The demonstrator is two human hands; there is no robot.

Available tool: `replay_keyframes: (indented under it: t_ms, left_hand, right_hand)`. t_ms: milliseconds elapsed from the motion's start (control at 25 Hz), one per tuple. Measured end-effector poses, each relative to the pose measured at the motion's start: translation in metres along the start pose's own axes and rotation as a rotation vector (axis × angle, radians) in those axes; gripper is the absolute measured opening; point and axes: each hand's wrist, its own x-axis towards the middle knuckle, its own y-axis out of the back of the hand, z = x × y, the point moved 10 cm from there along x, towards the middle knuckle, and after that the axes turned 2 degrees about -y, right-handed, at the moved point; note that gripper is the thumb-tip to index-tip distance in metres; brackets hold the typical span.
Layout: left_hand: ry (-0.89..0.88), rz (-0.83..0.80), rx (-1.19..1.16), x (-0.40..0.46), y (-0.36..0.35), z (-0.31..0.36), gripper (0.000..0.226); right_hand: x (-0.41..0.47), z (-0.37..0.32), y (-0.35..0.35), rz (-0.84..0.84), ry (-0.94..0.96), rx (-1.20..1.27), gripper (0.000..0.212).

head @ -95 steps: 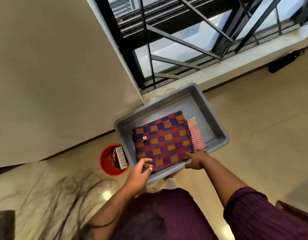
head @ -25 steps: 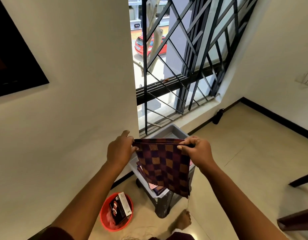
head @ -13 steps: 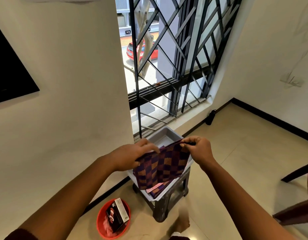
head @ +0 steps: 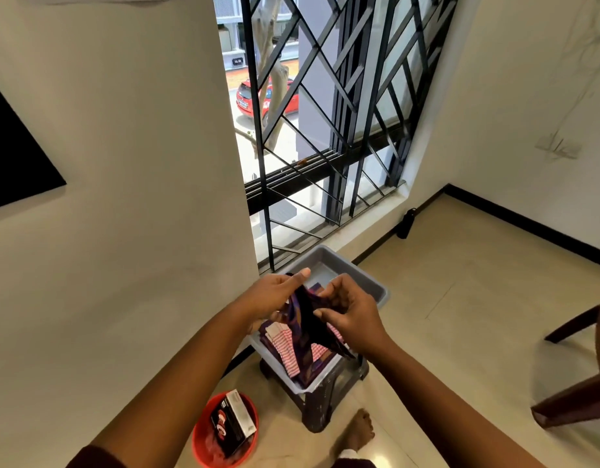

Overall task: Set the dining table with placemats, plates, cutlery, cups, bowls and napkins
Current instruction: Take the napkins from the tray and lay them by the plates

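Observation:
A purple-and-orange checked placemat [head: 305, 319] hangs folded together between my two hands above a grey tub [head: 376, 288]. My left hand [head: 275, 295] grips its upper left part, thumb stretched over the top. My right hand [head: 345, 312] pinches the cloth from the right. In the tub lie red-and-white checked napkins [head: 285, 349] and more checked cloth, partly hidden by the hanging placemat. The tub rests on a dark stool [head: 325, 400].
A red bowl [head: 204, 444] holding a small black box [head: 232, 422] stands on the floor at the left of the stool. A barred window [head: 325, 130] is ahead, a white wall on the left. Dark wooden furniture [head: 578, 383] juts in at right. My bare foot [head: 357, 434] is near the stool.
The placemat came out of the tub and was held spread wide; now my hands have drawn close together, folding it into a narrow hanging bundle.

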Motion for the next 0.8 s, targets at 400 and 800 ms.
replay_keyframes:
  t_ms: [400,800]
  left_hand:
    - [-0.309,-0.108,0.392,0.0,0.001,0.066,0.042]
    - [-0.573,0.583,0.587,-0.01,0.076,0.096,0.049]
  right_hand:
    - [0.029,0.018,0.015,-0.105,-0.145,-0.187,0.072]
    - [0.035,0.008,-0.011,-0.378,-0.294,0.138,0.022]
